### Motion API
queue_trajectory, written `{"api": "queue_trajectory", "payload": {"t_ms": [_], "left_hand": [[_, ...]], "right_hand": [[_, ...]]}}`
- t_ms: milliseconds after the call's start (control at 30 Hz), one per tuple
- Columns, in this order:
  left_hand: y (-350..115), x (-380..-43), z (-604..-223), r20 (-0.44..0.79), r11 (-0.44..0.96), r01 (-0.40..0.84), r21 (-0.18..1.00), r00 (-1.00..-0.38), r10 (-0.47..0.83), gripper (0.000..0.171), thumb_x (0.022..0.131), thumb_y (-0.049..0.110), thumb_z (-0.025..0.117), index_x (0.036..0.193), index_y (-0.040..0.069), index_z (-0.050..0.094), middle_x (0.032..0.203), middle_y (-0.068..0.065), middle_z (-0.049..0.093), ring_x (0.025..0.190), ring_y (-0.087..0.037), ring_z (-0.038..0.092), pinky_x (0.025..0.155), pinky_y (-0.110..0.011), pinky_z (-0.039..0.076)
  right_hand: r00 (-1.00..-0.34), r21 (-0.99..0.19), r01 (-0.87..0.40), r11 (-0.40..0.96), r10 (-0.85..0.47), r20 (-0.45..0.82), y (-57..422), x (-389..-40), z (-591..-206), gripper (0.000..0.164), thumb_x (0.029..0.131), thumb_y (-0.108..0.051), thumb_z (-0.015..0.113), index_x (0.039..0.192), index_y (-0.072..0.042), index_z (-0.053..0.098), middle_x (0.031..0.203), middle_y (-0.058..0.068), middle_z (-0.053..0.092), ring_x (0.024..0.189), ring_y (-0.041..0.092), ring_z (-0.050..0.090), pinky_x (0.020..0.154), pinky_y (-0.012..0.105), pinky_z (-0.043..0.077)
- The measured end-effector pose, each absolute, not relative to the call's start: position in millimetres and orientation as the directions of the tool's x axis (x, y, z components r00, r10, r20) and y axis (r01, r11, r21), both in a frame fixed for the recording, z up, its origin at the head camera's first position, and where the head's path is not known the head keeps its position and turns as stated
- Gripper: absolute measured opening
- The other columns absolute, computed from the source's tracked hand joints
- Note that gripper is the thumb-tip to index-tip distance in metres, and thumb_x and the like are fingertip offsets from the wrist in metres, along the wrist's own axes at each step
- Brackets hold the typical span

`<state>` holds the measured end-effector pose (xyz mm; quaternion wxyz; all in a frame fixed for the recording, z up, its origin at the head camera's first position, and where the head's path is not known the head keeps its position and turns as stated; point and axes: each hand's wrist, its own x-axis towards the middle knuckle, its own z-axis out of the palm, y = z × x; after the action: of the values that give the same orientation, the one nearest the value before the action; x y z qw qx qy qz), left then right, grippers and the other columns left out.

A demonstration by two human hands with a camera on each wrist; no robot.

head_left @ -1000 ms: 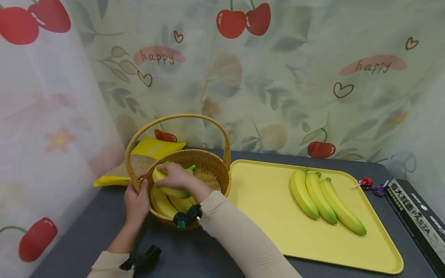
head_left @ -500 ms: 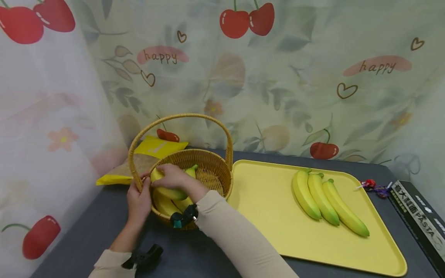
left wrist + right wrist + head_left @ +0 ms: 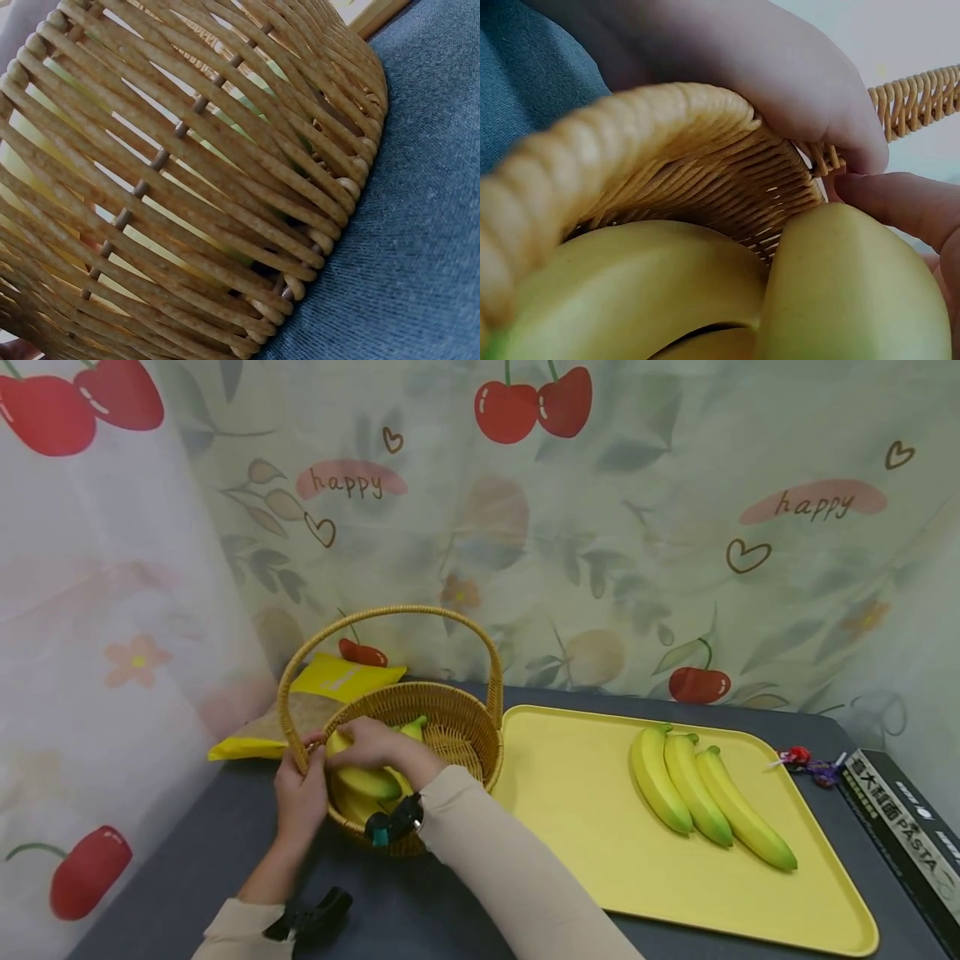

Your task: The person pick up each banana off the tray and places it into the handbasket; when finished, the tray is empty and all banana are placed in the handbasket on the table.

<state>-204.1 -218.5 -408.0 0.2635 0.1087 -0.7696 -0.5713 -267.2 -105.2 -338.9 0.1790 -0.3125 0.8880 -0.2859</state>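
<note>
A wicker basket (image 3: 459,745) with a tall hoop handle stands on the dark tabletop. My left hand (image 3: 298,793) grips its left side where the handle meets the rim; in the left wrist view the woven wall (image 3: 187,165) hides that hand almost wholly. Inside the basket, my right hand (image 3: 375,747) holds a yellow banana (image 3: 367,782) with a greenish tip. More bananas (image 3: 630,292) lie beneath it, partly covered. In the right wrist view, my right thumb (image 3: 907,199) comes close to the left hand's fingers at the rim, above the held banana (image 3: 855,292).
Right of the basket lies a yellow tray (image 3: 570,827) bearing three bananas (image 3: 701,797). Wrapped lollipops (image 3: 810,764) and a black pasta box (image 3: 903,835) sit beyond its right edge. A yellow-and-brown bag (image 3: 315,697) lies behind the basket, before a printed curtain.
The head view shifts slightly at first. My right hand stays in the basket and moves slightly left, and the held banana's tip shows more now. The left hand keeps its grip.
</note>
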Motion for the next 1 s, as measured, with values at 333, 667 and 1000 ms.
{"api": "queue_trajectory", "payload": {"t_ms": [333, 667, 1000], "left_hand": [[-218, -204, -407, 0.27, 0.311, 0.13, 0.941, -0.842, -0.466, 0.03, 0.097, 0.017, 0.045, 0.12, 0.001, 0.055, 0.133, -0.014, 0.053, 0.113, -0.023, 0.049, 0.081, -0.015, 0.034], [-218, -204, -407, 0.273, 0.31, 0.129, 0.942, -0.831, -0.485, 0.028, 0.094, 0.014, 0.05, 0.119, 0.002, 0.058, 0.127, -0.011, 0.057, 0.095, 0.0, 0.047, 0.076, -0.009, 0.035], [-217, -206, -405, 0.243, 0.242, 0.137, 0.961, -0.837, -0.491, 0.029, 0.088, 0.006, 0.059, 0.117, 0.001, 0.059, 0.12, -0.008, 0.06, 0.101, 0.003, 0.05, 0.078, -0.003, 0.039]], "right_hand": [[-0.755, -0.703, -0.369, 0.608, -0.637, -0.155, -109, -265, -340, 0.051, 0.091, -0.03, 0.055, 0.136, -0.006, 0.047, 0.137, 0.008, 0.051, 0.105, 0.012, 0.053, 0.081, 0.019, 0.041], [-0.726, -0.827, -0.211, 0.521, -0.65, -0.224, -112, -256, -345, 0.059, 0.093, -0.017, 0.052, 0.145, -0.003, 0.028, 0.146, 0.011, 0.037, 0.121, 0.016, 0.045, 0.096, 0.026, 0.039], [-0.709, -0.843, -0.153, 0.515, -0.652, -0.269, -101, -254, -350, 0.07, 0.091, -0.021, 0.053, 0.148, -0.003, 0.018, 0.154, 0.009, 0.021, 0.138, 0.016, 0.026, 0.105, 0.025, 0.031]]}}
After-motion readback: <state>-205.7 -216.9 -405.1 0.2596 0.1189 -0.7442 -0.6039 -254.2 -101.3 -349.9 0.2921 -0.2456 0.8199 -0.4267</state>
